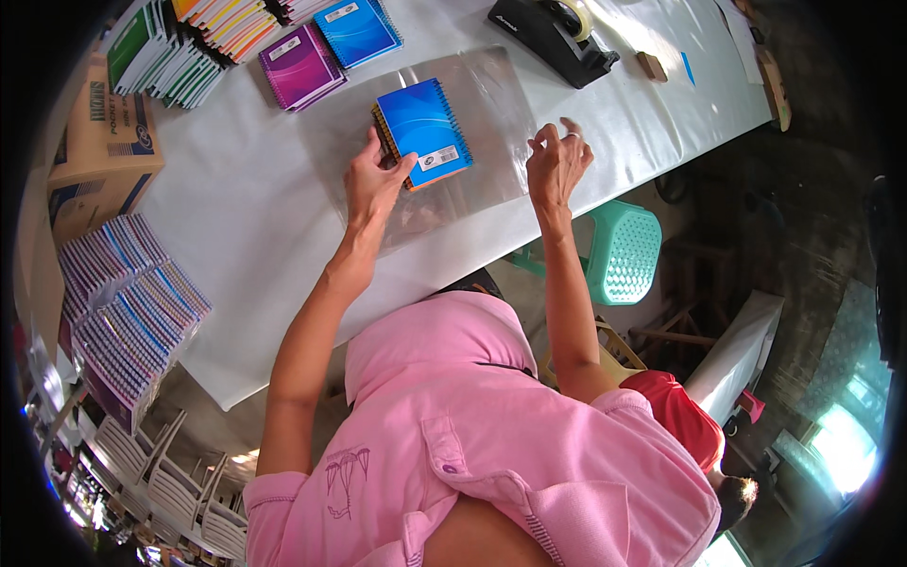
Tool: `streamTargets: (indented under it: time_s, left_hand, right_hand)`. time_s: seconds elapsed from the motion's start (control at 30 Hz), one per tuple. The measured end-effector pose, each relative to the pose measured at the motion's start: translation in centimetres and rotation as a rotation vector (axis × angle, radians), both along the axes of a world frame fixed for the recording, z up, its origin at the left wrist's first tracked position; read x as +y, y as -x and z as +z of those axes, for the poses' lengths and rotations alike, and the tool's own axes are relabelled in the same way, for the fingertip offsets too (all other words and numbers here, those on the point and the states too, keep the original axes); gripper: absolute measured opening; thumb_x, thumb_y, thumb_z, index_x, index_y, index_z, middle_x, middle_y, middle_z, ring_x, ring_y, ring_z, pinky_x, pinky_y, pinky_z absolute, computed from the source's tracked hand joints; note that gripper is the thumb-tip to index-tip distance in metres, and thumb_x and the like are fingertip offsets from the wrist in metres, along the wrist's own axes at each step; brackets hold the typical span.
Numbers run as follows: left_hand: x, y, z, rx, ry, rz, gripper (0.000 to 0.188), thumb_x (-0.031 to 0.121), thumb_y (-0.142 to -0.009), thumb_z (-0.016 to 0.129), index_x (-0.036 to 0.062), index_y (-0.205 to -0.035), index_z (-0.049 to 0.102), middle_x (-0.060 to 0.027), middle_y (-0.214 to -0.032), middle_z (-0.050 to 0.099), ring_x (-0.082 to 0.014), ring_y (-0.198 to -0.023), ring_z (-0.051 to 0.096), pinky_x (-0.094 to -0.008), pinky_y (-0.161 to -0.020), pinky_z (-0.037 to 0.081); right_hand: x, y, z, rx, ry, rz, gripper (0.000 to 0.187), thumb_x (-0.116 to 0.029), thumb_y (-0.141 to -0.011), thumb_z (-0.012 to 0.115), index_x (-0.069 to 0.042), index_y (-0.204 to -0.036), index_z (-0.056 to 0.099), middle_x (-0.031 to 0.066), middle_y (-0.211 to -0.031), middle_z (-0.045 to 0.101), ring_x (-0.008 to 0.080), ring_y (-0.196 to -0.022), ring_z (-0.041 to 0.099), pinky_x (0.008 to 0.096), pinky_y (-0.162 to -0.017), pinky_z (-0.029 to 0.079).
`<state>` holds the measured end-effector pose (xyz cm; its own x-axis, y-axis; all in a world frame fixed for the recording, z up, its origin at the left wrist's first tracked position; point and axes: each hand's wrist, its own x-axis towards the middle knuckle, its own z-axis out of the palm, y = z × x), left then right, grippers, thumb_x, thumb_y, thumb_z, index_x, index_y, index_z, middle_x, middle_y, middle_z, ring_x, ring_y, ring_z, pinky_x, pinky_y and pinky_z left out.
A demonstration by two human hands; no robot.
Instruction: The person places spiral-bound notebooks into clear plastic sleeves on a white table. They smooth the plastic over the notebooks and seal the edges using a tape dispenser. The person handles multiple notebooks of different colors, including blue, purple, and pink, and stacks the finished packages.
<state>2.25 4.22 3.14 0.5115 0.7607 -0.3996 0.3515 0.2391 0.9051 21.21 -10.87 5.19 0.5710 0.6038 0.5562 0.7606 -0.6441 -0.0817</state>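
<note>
My left hand (371, 180) grips the lower left side of a small stack of spiral notebooks, its thumb over the corner of the blue cover (416, 118). Orange edges show beneath that top notebook. Under the stack a clear plastic sheet or bag (435, 213) lies on the table. At the plastic's right edge my right hand (559, 165) hovers with bent, loosely parted fingers, one wearing a ring. I see nothing held in it. Beyond the stack lie purple notebooks (300, 68) and another blue notebook (359, 33).
A black tape dispenser (557, 42) stands at the far side, near a small brown block (652, 66). Notebook piles (170, 61) and a cardboard box (104, 156) line the left, above more stacked notebooks (137, 307). Past the white-covered table (236, 227) stands a green stool (628, 253).
</note>
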Motion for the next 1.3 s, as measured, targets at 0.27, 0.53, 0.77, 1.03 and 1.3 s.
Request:
streamTargets:
  time_s: [0.27, 0.53, 0.77, 1.03, 1.3]
  left_hand:
    - [-0.1, 0.1, -0.8, -0.013, -0.112, -0.024, 0.082, 0.016, -0.078, 0.075, -0.0042, -0.143, 0.03, -0.0167, -0.11, 0.068, -0.0203, -0.097, 0.067, -0.0292, -0.087, 0.051]
    - [-0.2, -0.2, -0.3, 0.002, -0.09, -0.033, 0.083, 0.017, -0.078, 0.075, -0.0047, -0.143, 0.03, -0.0158, -0.112, 0.067, -0.0193, -0.097, 0.067, -0.0283, -0.086, 0.051]
    - [-0.4, -0.2, 1.1, -0.015, 0.075, 0.022, 0.082, 0.004, -0.082, 0.071, -0.001, -0.147, 0.022, -0.0149, -0.126, 0.058, -0.0179, -0.107, 0.061, -0.0266, -0.093, 0.049]
    - [-0.6, -0.5, 1.9, -0.034, 0.142, 0.077, 0.081, 0.003, -0.082, 0.071, -0.0058, -0.146, 0.022, -0.0167, -0.133, 0.053, -0.018, -0.116, 0.056, -0.0282, -0.099, 0.045]
    - [-1.0, -0.3, 1.4, -0.052, 0.046, 0.12, 0.08, -0.002, -0.082, 0.069, 0.0007, -0.148, 0.023, -0.0139, -0.129, 0.057, -0.0167, -0.112, 0.057, -0.0273, -0.096, 0.046]
  right_hand:
    - [2.3, 5.3, 2.3, 0.54, -0.217, -0.025, 0.014, 0.005, -0.078, 0.055, -0.001, -0.09, 0.052, 0.0147, -0.073, 0.064, 0.0334, -0.067, 0.063, 0.0429, -0.062, 0.048]
    - [-0.1, -2.0, -3.6, 0.551, -0.058, 0.039, 0.016, 0.004, -0.078, 0.058, 0.0, -0.093, 0.052, 0.0203, -0.078, 0.068, 0.0368, -0.073, 0.066, 0.0419, -0.066, 0.05]
    - [-0.1, -2.6, -2.4, 0.605, -0.016, 0.022, 0.014, 0.001, -0.075, 0.063, -0.003, -0.087, 0.057, 0.0213, -0.093, 0.066, 0.0352, -0.085, 0.064, 0.0421, -0.072, 0.047]
    - [0.3, -1.7, -1.0, 0.488, 0.051, 0.124, 0.012, 0.002, -0.076, 0.065, -0.002, -0.083, 0.057, 0.0146, -0.088, 0.064, 0.0309, -0.085, 0.061, 0.04, -0.078, 0.043]
    - [1.5, 0.8, 5.2, 1.071, -0.27, 0.272, 0.026, 0.004, -0.072, 0.072, 0.001, -0.091, 0.054, 0.0127, -0.077, 0.067, 0.0231, -0.071, 0.066, 0.0327, -0.064, 0.05]
